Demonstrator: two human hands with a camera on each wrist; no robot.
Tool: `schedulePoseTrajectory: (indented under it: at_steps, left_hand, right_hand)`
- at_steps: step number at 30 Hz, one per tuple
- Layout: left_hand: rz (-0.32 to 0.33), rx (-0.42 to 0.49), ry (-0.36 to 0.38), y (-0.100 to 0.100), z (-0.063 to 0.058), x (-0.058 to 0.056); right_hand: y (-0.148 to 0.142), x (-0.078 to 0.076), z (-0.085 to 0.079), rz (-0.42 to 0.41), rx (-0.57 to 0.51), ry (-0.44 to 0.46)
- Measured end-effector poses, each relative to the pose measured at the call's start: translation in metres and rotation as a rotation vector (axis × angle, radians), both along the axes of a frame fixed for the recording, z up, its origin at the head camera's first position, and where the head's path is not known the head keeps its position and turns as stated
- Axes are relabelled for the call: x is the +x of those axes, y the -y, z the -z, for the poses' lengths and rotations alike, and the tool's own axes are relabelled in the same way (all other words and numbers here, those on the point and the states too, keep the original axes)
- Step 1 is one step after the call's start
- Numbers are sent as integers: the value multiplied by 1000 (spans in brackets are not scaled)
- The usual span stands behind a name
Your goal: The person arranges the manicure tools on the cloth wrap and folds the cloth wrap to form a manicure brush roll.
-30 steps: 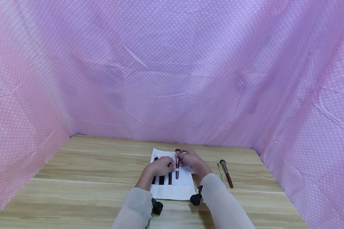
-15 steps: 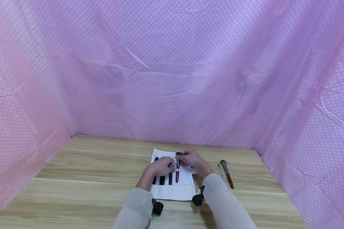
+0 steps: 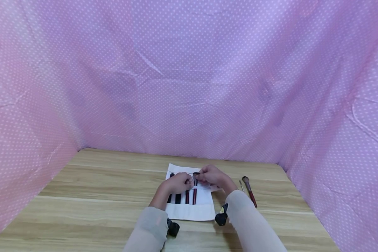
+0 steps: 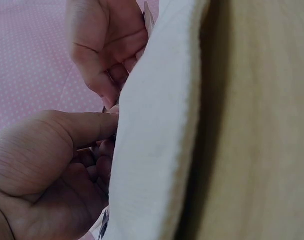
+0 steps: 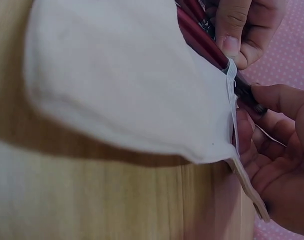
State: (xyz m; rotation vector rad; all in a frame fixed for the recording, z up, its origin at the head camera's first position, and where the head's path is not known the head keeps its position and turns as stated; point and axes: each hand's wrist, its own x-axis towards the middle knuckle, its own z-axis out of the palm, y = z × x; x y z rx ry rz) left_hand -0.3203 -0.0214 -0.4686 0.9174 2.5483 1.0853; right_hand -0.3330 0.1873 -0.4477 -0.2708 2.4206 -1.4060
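A white fabric brush roll (image 3: pixel 192 212) lies spread on the table, with several dark and red-handled brushes upright in it. My right hand (image 3: pixel 212 176) pinches a makeup brush (image 3: pixel 194 196) near its dark bristle end; its red handle runs down through a white elastic band (image 5: pixel 232 75) toward the lower pocket. Left of that brush, my left hand (image 3: pixel 179 182) has its thumb and curled fingers at the band, pinching it in the right wrist view. The left wrist view has both hands close together behind the roll's pale edge, which hides the brush.
Right of the roll lie another red-handled makeup brush (image 3: pixel 250 191) and a thin metallic stick-like tool (image 3: pixel 241 186). The wooden table (image 3: pixel 97 196) meets pink dotted cloth (image 3: pixel 189 87) at its back and sides.
The right hand has moved the brush down toward me through the band; its handle end now reaches the lower pocket's edge. The left hand has stayed almost still.
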Motion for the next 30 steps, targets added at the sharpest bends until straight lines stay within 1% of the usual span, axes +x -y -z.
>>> schedulePoseTrajectory:
  at_steps: [5, 10, 15, 21, 26, 28, 30]
  left_hand:
    - [-8, -2, 9, -1, 0, 1]
    - [-5, 0, 16, -1, 0, 1]
    - [-6, -3, 13, -1, 1, 0]
    - [0, -12, 1, -1, 0, -1]
    - [-9, -20, -9, -1, -1, 0]
    - [-15, -21, -9, -2, -1, 0]
    - [-17, -16, -9, -2, -1, 0]
  right_hand:
    - [0, 0, 0, -41, 51, -11]
    - [2, 2, -3, -73, 93, -17]
    - [3, 3, -3, -82, 117, -24]
    - [-1, 4, -3, -86, 117, -42]
    - [-16, 8, -15, -80, 157, -92]
    - [-27, 9, -22, -77, 161, -105]
    - [-41, 11, -27, -84, 154, -141]
